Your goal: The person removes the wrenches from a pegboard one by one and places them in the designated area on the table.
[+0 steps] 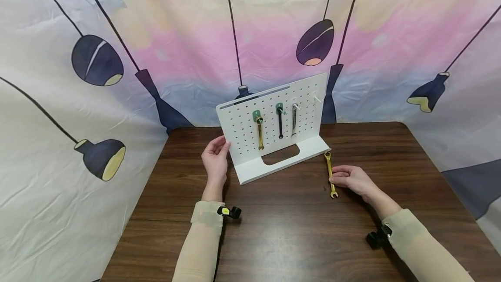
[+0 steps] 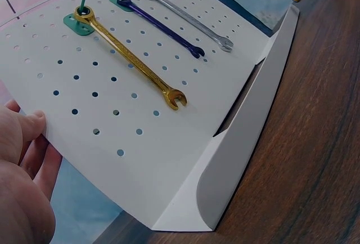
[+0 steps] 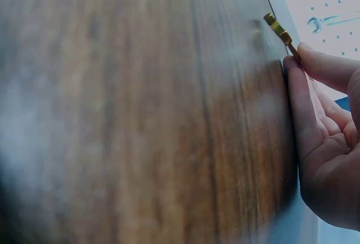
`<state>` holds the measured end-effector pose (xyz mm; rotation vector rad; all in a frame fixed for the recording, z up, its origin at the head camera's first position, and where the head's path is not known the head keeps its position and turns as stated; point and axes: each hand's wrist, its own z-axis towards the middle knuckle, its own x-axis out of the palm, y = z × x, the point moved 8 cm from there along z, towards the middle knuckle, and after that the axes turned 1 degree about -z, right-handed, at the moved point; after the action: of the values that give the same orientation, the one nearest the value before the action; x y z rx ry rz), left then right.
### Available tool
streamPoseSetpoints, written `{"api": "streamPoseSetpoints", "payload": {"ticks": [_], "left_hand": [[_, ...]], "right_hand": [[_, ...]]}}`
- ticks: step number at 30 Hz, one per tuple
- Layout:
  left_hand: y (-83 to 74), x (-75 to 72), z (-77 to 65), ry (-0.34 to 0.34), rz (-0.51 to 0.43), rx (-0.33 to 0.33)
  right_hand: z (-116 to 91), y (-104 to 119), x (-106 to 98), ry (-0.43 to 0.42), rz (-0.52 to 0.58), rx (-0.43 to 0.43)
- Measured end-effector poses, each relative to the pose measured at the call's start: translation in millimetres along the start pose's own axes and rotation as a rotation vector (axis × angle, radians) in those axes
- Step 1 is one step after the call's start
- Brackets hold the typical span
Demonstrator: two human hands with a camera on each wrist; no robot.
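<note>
A white pegboard stand (image 1: 238, 136) stands on the brown table, angled to the left. My left hand (image 1: 216, 160) holds its left edge, thumb on the front and fingers behind, as the left wrist view shows. My right hand (image 1: 354, 181) pinches a gold wrench (image 1: 329, 169) by its shank between thumb and fingertips, to the right of the stand and low over the table. The wrench's ring end points toward the board and its open end toward me. On the board hang another gold wrench (image 2: 132, 58), a dark purple-blue wrench (image 2: 163, 27) and a silver wrench (image 2: 191, 19).
Green hook mounts (image 2: 79, 25) carry the gold and dark wrenches. A bare clear hook (image 1: 317, 98) sticks out near the board's upper right corner. Behind the wooden table (image 1: 282, 229) hangs a cloth (image 1: 188, 34) printed with lamps.
</note>
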<state>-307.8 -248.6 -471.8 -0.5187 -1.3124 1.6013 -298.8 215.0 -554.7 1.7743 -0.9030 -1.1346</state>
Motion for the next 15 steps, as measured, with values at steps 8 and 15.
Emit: {"api": "streamPoseSetpoints", "payload": {"ticks": [8,15], "left_hand": [[1.2,0.5,-0.1,-0.011,0.007,-0.013],[3.3,0.2,0.6,-0.024,0.014,-0.032]], "right_hand": [[-2.6,7.3,-2.7,-0.033,-0.128,-0.010],[-5.3,14.3,-1.5,-0.071,-0.181,-0.019]]}}
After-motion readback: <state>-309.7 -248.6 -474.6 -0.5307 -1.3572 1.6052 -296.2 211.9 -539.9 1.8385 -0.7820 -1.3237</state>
